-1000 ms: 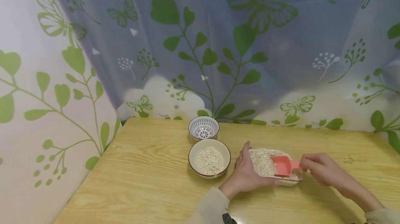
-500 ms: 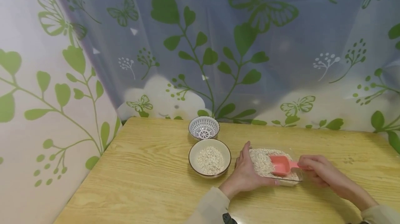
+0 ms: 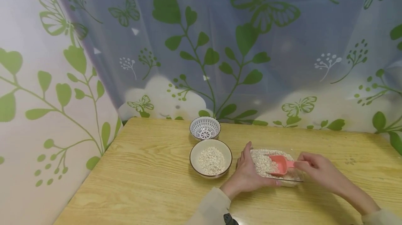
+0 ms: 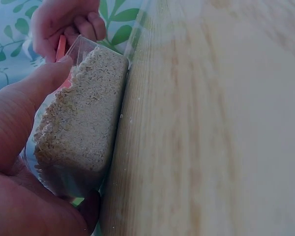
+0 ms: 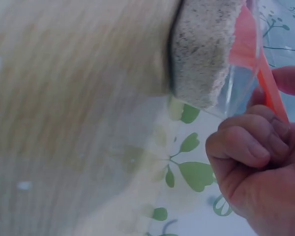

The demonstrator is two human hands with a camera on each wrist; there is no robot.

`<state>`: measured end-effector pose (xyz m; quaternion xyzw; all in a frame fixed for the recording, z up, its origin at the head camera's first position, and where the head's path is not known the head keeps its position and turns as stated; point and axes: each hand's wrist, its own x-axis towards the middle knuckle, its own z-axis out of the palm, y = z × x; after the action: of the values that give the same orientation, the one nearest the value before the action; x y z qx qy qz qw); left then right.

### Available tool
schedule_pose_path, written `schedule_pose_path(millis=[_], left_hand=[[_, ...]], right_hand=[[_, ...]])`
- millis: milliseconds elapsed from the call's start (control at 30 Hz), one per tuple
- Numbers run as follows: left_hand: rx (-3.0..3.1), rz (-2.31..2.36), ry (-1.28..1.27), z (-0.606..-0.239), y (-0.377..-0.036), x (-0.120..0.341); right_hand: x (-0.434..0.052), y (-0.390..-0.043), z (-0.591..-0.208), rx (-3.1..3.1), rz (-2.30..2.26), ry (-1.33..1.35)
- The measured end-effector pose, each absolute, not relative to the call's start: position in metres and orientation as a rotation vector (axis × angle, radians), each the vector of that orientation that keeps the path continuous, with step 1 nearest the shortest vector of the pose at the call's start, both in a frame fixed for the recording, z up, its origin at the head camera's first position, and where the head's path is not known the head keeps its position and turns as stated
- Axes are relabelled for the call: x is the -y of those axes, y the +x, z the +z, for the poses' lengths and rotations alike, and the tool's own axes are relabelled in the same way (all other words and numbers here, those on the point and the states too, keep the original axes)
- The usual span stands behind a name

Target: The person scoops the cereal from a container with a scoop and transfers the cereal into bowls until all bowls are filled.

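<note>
A clear rectangular container full of oats sits on the table at the right of the head view. My left hand grips its left end, thumb along the near side and fingers behind. My right hand holds the handle of a pink scoop at the container's right end. The scoop's front edge is dug into the oats, and some oats lie in its mouth. In the right wrist view the scoop's handle runs between thumb and fingers, and its tip shows through the clear wall.
Left of the container stands a cream bowl with a dark rim and some oats inside. Behind it is a smaller patterned bowl. Both stand on the wooden table, before a leaf-and-butterfly curtain.
The scoop has moved left, deeper into the oats, and tilted; oats now show in its mouth. My right hand has gone left with it. My left hand stays on the container.
</note>
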<state>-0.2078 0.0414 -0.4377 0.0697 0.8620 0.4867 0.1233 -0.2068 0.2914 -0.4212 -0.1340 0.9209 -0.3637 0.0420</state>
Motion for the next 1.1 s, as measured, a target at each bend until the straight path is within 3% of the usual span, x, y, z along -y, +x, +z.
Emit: schedule_pose_path(millis=[133, 400, 1100], left_hand=[[-2.509, 1.421, 0.206, -0.438, -0.208, -0.042], [-2.527, 1.421, 0.217, -0.437, -0.207, -0.040], [-2.518, 1.432, 0.213, -0.436, -0.206, -0.040]], right_hand=[[-0.296, -0.210, -0.418, -2.583, -1.246, -0.478], [-0.309, -0.212, -0.419, -1.974, -1.528, -0.345], [-0.325, -0.212, -0.429, -1.710, -1.718, -0.341]])
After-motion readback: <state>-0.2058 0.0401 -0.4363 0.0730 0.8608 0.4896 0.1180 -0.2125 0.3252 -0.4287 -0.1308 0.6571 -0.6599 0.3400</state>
